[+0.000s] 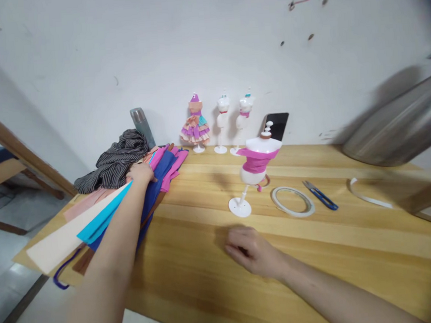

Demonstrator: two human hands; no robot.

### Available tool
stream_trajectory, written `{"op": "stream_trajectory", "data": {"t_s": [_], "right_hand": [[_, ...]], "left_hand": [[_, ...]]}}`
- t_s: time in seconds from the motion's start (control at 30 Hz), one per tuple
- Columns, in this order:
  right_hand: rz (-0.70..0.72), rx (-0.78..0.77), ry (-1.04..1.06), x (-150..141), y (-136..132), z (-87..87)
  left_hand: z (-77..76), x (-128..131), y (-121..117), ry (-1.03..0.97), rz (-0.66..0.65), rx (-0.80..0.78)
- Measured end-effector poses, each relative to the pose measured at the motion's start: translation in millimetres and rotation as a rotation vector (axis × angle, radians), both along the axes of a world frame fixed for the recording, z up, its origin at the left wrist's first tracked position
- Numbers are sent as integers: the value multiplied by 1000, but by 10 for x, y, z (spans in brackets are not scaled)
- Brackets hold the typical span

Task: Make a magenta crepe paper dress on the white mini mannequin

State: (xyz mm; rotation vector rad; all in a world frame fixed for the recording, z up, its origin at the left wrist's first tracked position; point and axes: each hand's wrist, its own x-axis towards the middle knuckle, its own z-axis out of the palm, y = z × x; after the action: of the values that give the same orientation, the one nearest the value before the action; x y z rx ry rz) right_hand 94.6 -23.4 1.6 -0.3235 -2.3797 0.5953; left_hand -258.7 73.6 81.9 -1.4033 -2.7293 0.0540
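My left hand [142,173] rests on a pile of crepe-paper-like sheets at the left, its fingertips hidden among them. Beside it are a bright blue sheet [104,217], a cream sheet [65,240], a dark blue sheet [164,168] and pink sheets [175,172]. My right hand [250,251] lies on the wooden table [195,282] with its fingers curled in and nothing visible in them. Just beyond it stands a small white dress form [254,176] on a round base, its bust wrapped in a magenta strip [256,159].
White tape roll [274,199] and blue-handled thread snips [325,200] lie right of the dress form. Against the wall stand a ruffled doll dress [196,128], two bare-skirted forms [220,124], and a phone [278,124]. A striped cloth [114,162], flask [141,125] and large metal vessel [395,122] flank them.
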Motion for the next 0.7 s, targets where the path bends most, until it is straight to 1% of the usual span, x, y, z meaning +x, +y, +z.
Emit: {"op": "stream_trajectory", "data": {"t_s": [0.2, 0.27, 0.33, 0.53, 0.6, 0.7], "right_hand": [[-4, 3, -4, 5, -2, 4], [-1, 1, -8, 7, 1, -5], [5, -1, 0, 7, 3, -13], [16, -13, 12, -3, -4, 10], [20, -12, 16, -4, -5, 16], [12, -9, 15, -2, -3, 6]], "left_hand": [[31, 257, 37, 58, -2, 85], [20, 353, 61, 85, 9, 120], [-45, 464, 79, 103, 29, 139], [-414, 798, 22, 66, 95, 81], [-466, 850, -17, 63, 83, 75], [-447, 852, -71, 78, 39, 88]]}}
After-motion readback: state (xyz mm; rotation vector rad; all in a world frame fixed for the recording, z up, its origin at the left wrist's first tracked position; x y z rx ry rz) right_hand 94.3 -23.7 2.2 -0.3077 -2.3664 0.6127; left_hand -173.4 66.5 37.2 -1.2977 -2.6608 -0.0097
